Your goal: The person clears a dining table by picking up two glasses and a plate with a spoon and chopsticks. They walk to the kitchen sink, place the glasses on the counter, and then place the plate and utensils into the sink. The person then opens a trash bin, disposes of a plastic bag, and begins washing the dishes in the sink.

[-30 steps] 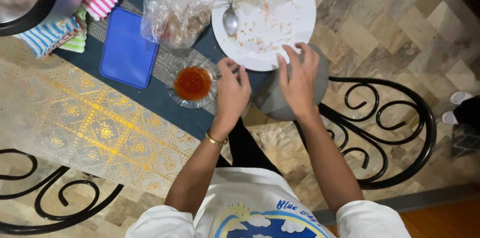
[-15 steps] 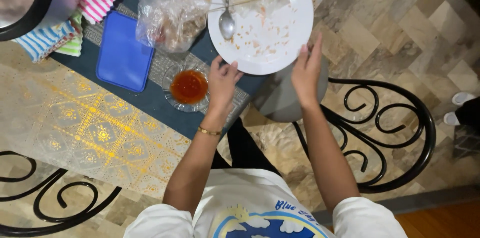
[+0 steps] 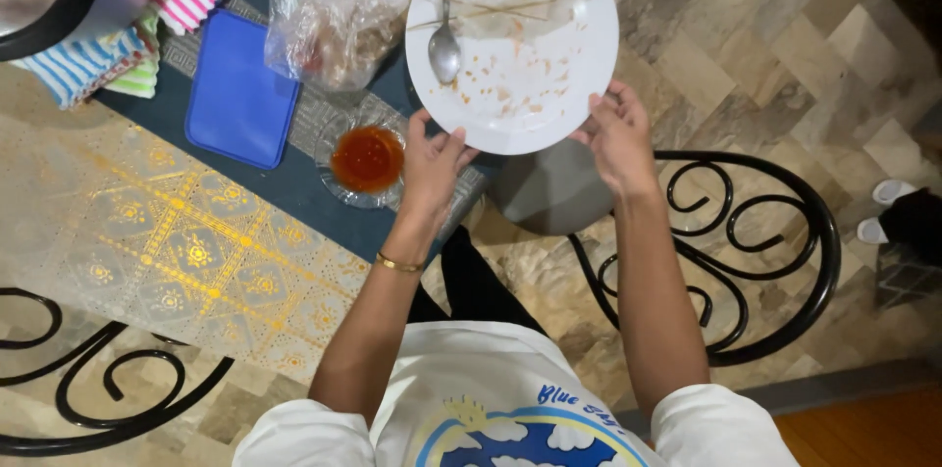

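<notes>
Over the table's near edge, two hands hold a dirty white plate.

Nearest, the left hand (image 3: 432,158) grips the plate (image 3: 520,84) at its lower left rim, thumb on top, and the right hand (image 3: 616,133) clasps the opposite rim; the plate sits level, partly past the table (image 3: 147,261) edge above a round stool (image 3: 549,192). It looks stiff, breakable and probably greasy, so a two-sided rim hold seems safest. Farther up the plate lie a loose spoon (image 3: 444,47), thin skewers (image 3: 510,4) and crumpled clear wrap, all likely to slide if it tilts. Beside the left hand sits a glass dish of red sauce (image 3: 367,159); beyond it, a blue lid (image 3: 240,94) and a plastic bag (image 3: 329,11).
</notes>
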